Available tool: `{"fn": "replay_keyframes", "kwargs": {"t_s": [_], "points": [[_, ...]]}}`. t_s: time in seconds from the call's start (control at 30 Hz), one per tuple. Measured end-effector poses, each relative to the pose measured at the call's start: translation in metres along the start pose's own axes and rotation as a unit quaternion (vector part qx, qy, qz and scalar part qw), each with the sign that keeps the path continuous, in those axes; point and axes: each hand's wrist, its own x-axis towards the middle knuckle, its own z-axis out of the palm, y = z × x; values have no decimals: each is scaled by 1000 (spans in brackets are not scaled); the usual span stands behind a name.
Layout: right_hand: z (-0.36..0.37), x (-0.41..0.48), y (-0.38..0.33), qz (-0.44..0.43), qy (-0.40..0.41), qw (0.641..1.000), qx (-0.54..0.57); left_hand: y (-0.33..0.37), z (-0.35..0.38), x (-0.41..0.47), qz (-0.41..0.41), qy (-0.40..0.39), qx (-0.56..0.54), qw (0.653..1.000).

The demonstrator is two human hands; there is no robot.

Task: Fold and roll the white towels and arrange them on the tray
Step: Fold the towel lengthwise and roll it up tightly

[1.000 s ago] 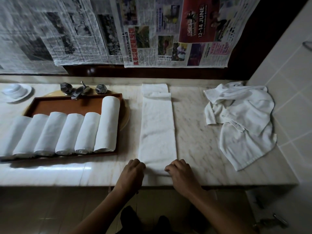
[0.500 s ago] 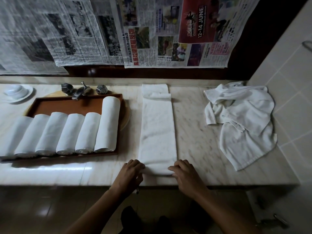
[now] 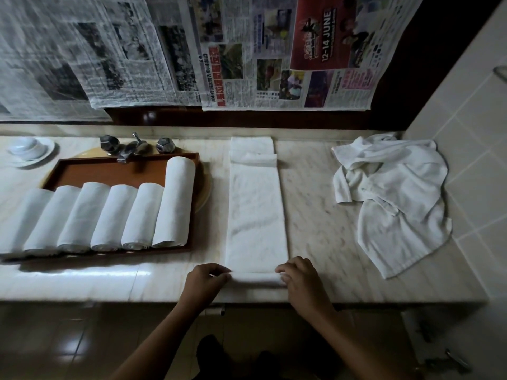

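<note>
A white towel (image 3: 255, 207), folded into a long narrow strip, lies on the marble counter and runs from the back wall to the front edge. Its near end is turned into a small roll. My left hand (image 3: 204, 283) pinches the left end of that roll and my right hand (image 3: 301, 281) grips the right end. Left of the strip stands a brown tray (image 3: 123, 171) with several rolled white towels (image 3: 175, 201) side by side on it.
A heap of loose white towels (image 3: 392, 198) lies at the right by the tiled wall. A tap with two handles (image 3: 131, 149) stands behind the tray, and a white dish (image 3: 27, 150) sits at the far left. Newspaper sheets hang on the back wall.
Both hands have turned the towel's near end over and begun rolling it away from the front edge; the roll is a little thicker than before.
</note>
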Motion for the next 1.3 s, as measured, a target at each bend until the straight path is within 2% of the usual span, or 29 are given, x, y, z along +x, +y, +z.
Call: {"fn": "replay_keyframes", "kwargs": {"t_s": [0.1,0.3,0.37,0.43,0.47,0.53,0.63,0.7,0.83,1.0,1.13,1.3], "points": [[9,-9,-12,-69,9,997,-42,4,0,3,-15,-9,-11,1000],[16,-14,-15,-102,18,990,-97,3,2,11,-88,-1,-98,991],[19,-12,-8,-123,24,986,-114,4,5,11,-90,4,-97,991],[23,-10,2,-144,24,981,-129,4,9,7,-41,54,-42,997],[25,-9,6,-153,21,979,-131,1,13,5,11,99,6,995],[27,-7,11,-171,10,977,-129,-9,23,-2,160,167,141,963],[27,-6,12,-179,4,975,-131,-26,44,-9,331,147,292,885],[25,-6,12,-175,6,976,-131,-34,51,-10,388,104,325,856],[23,-3,12,-176,-2,976,-128,-35,38,4,334,-2,360,871],[19,-2,16,-158,-39,982,-99,-32,20,14,381,-67,358,850],[15,-9,14,-127,-63,988,-69,-30,20,8,408,-43,313,857],[4,-12,12,-160,-52,979,-113,-38,23,6,412,-34,316,854]]}}
